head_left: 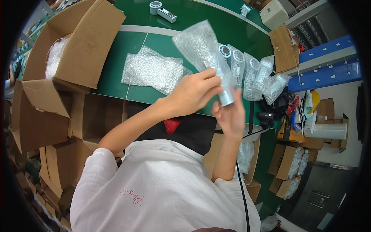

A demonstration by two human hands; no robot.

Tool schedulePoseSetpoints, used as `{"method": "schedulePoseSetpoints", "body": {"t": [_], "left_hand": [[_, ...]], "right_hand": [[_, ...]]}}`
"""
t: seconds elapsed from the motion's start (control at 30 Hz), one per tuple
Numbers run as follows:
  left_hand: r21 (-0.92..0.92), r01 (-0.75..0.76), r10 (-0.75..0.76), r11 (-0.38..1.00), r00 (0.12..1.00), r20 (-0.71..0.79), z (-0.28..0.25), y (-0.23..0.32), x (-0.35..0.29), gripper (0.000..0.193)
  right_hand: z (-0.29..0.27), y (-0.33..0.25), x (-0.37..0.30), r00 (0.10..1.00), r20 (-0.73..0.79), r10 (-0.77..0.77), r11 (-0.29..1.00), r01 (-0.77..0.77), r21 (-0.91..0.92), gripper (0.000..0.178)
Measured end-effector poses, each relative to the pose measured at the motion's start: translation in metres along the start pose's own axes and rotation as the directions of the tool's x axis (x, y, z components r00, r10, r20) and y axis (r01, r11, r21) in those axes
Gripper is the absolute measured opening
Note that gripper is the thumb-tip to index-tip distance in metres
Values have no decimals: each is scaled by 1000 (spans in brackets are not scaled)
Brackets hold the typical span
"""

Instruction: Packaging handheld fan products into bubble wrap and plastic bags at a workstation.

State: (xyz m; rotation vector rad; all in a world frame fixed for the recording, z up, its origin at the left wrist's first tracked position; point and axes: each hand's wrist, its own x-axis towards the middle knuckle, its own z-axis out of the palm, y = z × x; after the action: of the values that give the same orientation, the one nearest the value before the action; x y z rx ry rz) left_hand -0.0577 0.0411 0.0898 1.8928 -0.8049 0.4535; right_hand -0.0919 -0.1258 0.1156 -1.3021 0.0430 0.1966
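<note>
My left hand (198, 92) is closed on a bubble-wrap bag (199, 42), thumb and fingers pinching it near its lower end. From that end sticks out the pale blue cylindrical handle (226, 96) of a handheld device; the rest of it is hidden in the wrap. My right hand (232, 118) is at the handle's lower end with its fingers apart; whether it touches the handle I cannot tell. Flat bubble-wrap bags (152, 71) lie in a loose pile on the green table to the left of the held bag.
Several bagged round-headed devices (253, 73) line the table on the right. An unwrapped device (164, 13) lies at the back. A large open cardboard box (87, 46) stands at the left. A black cable (242, 185) hangs by my right arm. Blue racking (328, 73) is far right.
</note>
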Motion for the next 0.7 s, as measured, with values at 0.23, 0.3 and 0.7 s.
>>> {"method": "schedulePoseSetpoints", "body": {"t": [0.23,0.3,0.7], "left_hand": [[-461,24,-83,887,991,-108,-24,30,84,15],[-514,21,-72,858,994,-80,-17,34,92,17],[-383,2,-13,924,1000,-28,6,-7,131,17]], "right_hand": [[-40,-38,-37,959,47,-278,950,282,-134,70],[-40,-43,-35,935,16,-355,902,347,-259,65],[-42,-95,58,796,-47,-603,538,362,-761,7]]}}
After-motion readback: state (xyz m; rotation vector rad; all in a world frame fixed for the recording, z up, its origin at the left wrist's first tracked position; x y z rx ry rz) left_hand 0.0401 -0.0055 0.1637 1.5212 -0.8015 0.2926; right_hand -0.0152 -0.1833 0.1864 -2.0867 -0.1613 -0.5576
